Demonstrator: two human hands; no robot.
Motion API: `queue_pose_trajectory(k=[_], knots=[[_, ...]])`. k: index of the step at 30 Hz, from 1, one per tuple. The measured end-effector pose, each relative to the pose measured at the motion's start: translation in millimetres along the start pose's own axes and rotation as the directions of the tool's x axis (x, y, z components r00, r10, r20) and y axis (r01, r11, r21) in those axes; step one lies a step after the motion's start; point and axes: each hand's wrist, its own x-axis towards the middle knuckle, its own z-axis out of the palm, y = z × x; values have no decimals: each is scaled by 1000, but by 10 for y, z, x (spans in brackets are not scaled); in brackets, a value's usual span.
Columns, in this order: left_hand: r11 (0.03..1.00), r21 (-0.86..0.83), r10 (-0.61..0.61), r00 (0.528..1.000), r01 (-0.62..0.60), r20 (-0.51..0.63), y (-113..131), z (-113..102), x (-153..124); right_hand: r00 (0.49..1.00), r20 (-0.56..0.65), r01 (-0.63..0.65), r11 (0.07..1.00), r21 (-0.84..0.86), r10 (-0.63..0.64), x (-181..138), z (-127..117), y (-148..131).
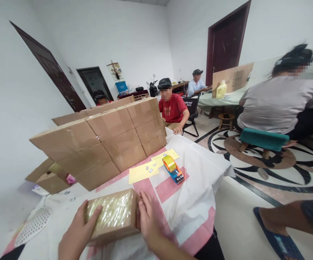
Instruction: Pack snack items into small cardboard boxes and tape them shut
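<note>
Left hand (76, 231), bottom of frame left of centre: curved round the left end of a taped box (111, 213), thumb lying over the top, so the grip is closed on it. Right hand (149, 220): fingers (145, 202) nearly straight, close together, set against the box's right end rather than wrapped round it; right thumb hidden.

Box sits bottom centre, low on the bench (197, 187), which wears a white-and-pink cloth. Long axis runs left to right across the frame, right end tipped slightly higher in view. Broad top faces up, glossy with wrinkled clear tape; one long side faces the camera, a short end faces the right hand.

Right of centre: tape dispenser (174, 169), orange and blue, yellow roll toward upper left, front end toward lower right. Beside it, yellow sheets (142, 172) with small pale pieces on top.

Left to centre: stacked cartons (110, 141) in a long row beyond the box, well apart from both hands. Past their right end, a co-worker in a red shirt (174, 108), one hand (178, 129) at the bench's far edge.
</note>
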Motion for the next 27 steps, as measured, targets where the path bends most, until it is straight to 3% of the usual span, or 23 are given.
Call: queue_pose_trajectory(k=[6, 9, 11, 12, 14, 16, 17, 19, 21, 24, 26, 27], knots=[[1000, -15, -6, 1000, 6, 9, -81, 36, -8, 1000, 1, 20, 1000, -24, -20, 273, 267, -28], [1000, -16, -2, 1000, 2, -3, -111, 51, -15, 998, 36, 63, 994, -85, -60, 272, 232, -17], [1000, -17, 3, 1000, -3, -6, -129, 46, -11, 979, 153, 151, 982, -117, -133, 255, 116, -17], [1000, -21, 8, 1000, -8, -5, -138, 39, -9, 950, 253, 224, 966, -131, -186, 240, 34, -22], [999, -33, 16, 1000, -16, -4, -149, 14, -10, 838, 484, 375, 911, -174, -252, 192, -148, -46], [998, -47, 28, 1000, -28, -1, -136, -20, -29, 735, 638, 491, 828, -271, -227, 124, -300, -90], [998, -50, 29, 1000, -29, 1, -115, -39, -49, 712, 672, 533, 778, -332, -202, 86, -349, -117], [998, -51, 24, 1000, -23, 6, -42, -74, -114, 715, 680, 579, 686, -441, -166, 15, -397, -177], [991, -124, 51, 998, -55, -35, 55, -90, -215, 734, 665, 570, 655, -497, -135, -41, -422, -236], [910, -346, 122, 946, -227, -300, 132, -46, -401, 792, 602, 459, 751, -474, -104, -92, -586, -334], [866, -413, 65, 883, -281, -465, 63, 54, -502, 846, 517, 372, 840, -394, -132, -93, -836, -438], [871, -426, 8, 874, -244, -485, -14, 131, -535, 875, 456, 343, 872, -350, -161, -76, -999, -515]])
